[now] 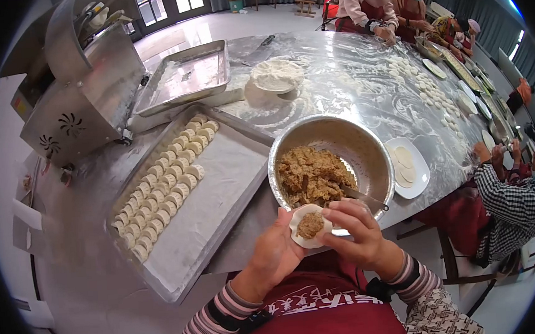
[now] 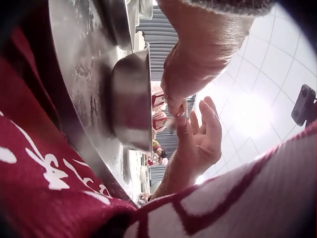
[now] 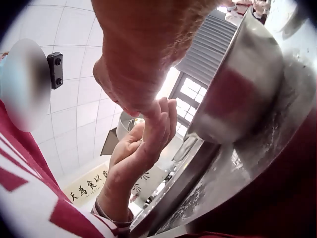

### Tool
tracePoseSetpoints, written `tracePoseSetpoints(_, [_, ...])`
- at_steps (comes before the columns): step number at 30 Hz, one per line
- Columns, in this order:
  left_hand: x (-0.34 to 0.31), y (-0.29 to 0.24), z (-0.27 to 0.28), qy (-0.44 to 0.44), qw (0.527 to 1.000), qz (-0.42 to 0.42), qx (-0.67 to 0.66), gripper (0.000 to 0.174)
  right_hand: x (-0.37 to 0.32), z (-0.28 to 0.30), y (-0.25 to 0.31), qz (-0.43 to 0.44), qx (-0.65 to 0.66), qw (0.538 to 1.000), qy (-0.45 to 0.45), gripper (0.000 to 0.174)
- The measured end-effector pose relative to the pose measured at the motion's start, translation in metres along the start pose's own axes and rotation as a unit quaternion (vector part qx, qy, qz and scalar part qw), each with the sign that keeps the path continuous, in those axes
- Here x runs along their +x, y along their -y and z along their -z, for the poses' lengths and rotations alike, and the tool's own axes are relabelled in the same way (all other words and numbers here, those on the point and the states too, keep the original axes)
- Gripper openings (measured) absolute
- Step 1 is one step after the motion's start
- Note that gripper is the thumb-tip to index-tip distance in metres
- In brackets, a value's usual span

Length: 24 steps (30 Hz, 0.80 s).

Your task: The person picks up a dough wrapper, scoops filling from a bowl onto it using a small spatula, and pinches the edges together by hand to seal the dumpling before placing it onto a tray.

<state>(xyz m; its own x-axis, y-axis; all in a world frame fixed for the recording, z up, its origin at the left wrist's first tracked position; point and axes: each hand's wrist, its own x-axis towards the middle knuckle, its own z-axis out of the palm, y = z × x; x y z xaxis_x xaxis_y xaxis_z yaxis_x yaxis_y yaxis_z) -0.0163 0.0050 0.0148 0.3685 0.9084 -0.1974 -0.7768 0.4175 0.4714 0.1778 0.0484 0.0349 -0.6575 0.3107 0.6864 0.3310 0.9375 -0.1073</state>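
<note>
A round dumpling wrapper with a mound of brown filling on it lies between both hands in the head view, close over the bowl's near rim. The left hand holds it from the left, thumb along its upper edge. On the other side, the right hand pinches the wrapper's right edge between thumb and fingers. Just beyond, a steel bowl contains more filling, with a metal spatula leaning inside. In both wrist views the fingers meet beside the bowl, and the wrapper is mostly hidden.
Left of the bowl, a lined tray carries rows of shaped dumplings. Plain wrappers lie on a white plate at right. Farther off are a flour dish, a floury tray, a steel machine and several people.
</note>
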Motion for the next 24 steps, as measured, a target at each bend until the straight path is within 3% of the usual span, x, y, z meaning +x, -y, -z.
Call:
tracePoseSetpoints(3, [-0.002,0.009,0.008,0.035,0.998,-0.005,-0.045,0.056,0.005,-0.008,-0.001,0.030,0.044,0.998,-0.017,0.019])
tracePoseSetpoints(5, [-0.005,0.017,0.007,0.049,0.983,-0.083,0.156,0.052,0.011,-0.013,-0.001,-0.045,0.093,0.994,-0.034,0.015])
tracePoseSetpoints(6, [-0.008,0.018,0.007,0.049,0.983,-0.081,0.159,0.052,0.015,-0.016,-0.001,-0.046,0.092,0.994,-0.038,0.015])
tracePoseSetpoints(8, [-0.014,0.020,0.003,0.020,0.896,-0.159,0.414,0.051,0.020,-0.020,0.001,-0.111,0.148,0.980,-0.069,0.019])
tracePoseSetpoints(10, [-0.015,0.019,0.001,0.010,0.894,-0.162,0.417,0.048,0.020,-0.023,0.000,-0.110,0.162,0.977,-0.080,0.023])
tracePoseSetpoints(11, [-0.016,0.018,0.000,-0.016,0.897,-0.168,0.408,0.047,0.019,-0.023,0.003,-0.170,0.189,0.961,-0.108,0.026])
tracePoseSetpoints(13, [-0.017,0.015,0.001,-0.042,0.897,-0.178,0.402,0.046,0.008,-0.027,0.006,-0.298,0.277,0.905,-0.128,0.031])
tracePoseSetpoints(14, [-0.016,0.016,0.003,-0.057,0.890,-0.212,0.400,0.047,0.003,-0.026,0.006,-0.295,0.278,0.905,-0.130,0.031])
tracePoseSetpoints(15, [-0.016,0.016,0.003,-0.071,0.882,-0.245,0.397,0.049,-0.001,-0.026,0.006,-0.374,0.436,0.815,-0.080,0.029])
tracePoseSetpoints(16, [-0.014,0.017,0.002,-0.070,0.881,-0.245,0.398,0.049,-0.003,-0.025,0.006,-0.437,0.576,0.690,-0.028,0.027])
tracePoseSetpoints(17, [-0.012,0.018,0.000,-0.067,0.887,-0.249,0.382,0.048,-0.003,-0.023,0.006,-0.445,0.609,0.657,0.012,0.023])
tracePoseSetpoints(20, [-0.011,0.020,0.004,-0.069,0.881,-0.240,0.403,0.046,0.000,-0.028,0.014,-0.462,0.609,0.644,-0.031,0.026])
tracePoseSetpoints(21, [-0.012,0.021,0.005,-0.078,0.865,-0.227,0.440,0.045,-0.001,-0.028,0.012,-0.463,0.610,0.643,-0.030,0.026])
tracePoseSetpoints(22, [-0.013,0.021,0.005,-0.080,0.866,-0.226,0.439,0.045,-0.003,-0.028,0.009,-0.379,0.455,0.806,-0.018,0.027])
tracePoseSetpoints(23, [-0.014,0.020,0.003,-0.085,0.862,-0.222,0.448,0.043,-0.004,-0.028,0.007,-0.273,0.274,0.922,-0.004,0.028])
tracePoseSetpoints(24, [-0.014,0.020,0.001,-0.089,0.858,-0.219,0.457,0.042,-0.003,-0.029,0.007,-0.274,0.276,0.921,-0.004,0.028])
